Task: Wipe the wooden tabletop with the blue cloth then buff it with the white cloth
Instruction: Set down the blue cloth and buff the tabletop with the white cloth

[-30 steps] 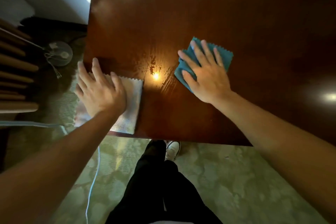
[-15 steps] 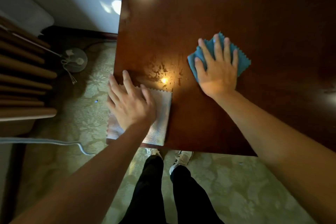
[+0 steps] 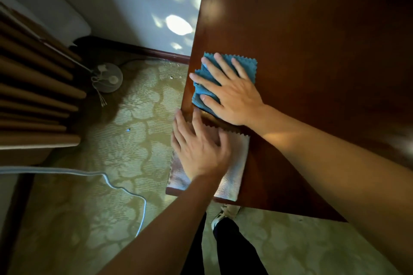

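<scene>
The dark wooden tabletop [image 3: 312,56] fills the right of the head view. A blue cloth [image 3: 248,67] lies flat near the table's left edge, and my right hand [image 3: 232,94] presses on it with fingers spread straight. Just nearer me, at the table's front left corner, a white cloth [image 3: 237,163] lies flat under my left hand [image 3: 199,147], whose straight fingers rest on it. The two hands are close together, the right one just beyond the left.
Left of the table is patterned green carpet [image 3: 125,158] with a white cable [image 3: 111,183] and a round fan base [image 3: 107,77]. Brown wooden slats [image 3: 33,100] stand at far left. My legs and shoes [image 3: 225,214] are below the table's front edge.
My right hand has slid the blue cloth leftward to the table's left edge, close to the white cloth. My left hand stays on the white cloth. The camera view has shifted left.
</scene>
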The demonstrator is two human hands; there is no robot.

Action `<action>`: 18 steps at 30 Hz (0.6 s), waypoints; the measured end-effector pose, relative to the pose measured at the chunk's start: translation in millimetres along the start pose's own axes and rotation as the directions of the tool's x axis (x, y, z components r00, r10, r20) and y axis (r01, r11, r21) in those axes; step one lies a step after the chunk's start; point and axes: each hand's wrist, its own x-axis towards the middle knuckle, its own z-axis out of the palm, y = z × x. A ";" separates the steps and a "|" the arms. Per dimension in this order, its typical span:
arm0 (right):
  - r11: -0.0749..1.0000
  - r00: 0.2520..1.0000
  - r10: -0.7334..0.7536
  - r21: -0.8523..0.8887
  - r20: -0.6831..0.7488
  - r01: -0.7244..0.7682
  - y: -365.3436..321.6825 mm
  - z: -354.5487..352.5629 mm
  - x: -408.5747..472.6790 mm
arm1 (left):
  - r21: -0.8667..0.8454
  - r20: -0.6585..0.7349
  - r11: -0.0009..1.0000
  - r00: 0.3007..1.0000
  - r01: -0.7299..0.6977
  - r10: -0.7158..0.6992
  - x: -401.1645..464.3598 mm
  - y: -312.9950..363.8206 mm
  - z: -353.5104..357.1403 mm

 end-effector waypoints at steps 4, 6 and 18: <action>0.998 0.998 -0.063 -0.024 0.013 0.064 -9.2 -1.6 11.7 | -0.119 0.072 0.992 0.997 0.029 -0.020 2.5 -0.3 -12.3; 0.997 0.997 -0.075 -0.029 0.025 0.076 -9.9 -4.2 11.4 | -0.109 0.087 0.992 0.994 -0.061 0.071 0.1 -10.8 -22.1; 0.899 0.950 0.297 0.365 -0.098 -0.243 -42.7 -16.0 -57.6 | 0.316 0.437 0.656 0.719 -0.685 0.541 -20.9 -59.3 -23.4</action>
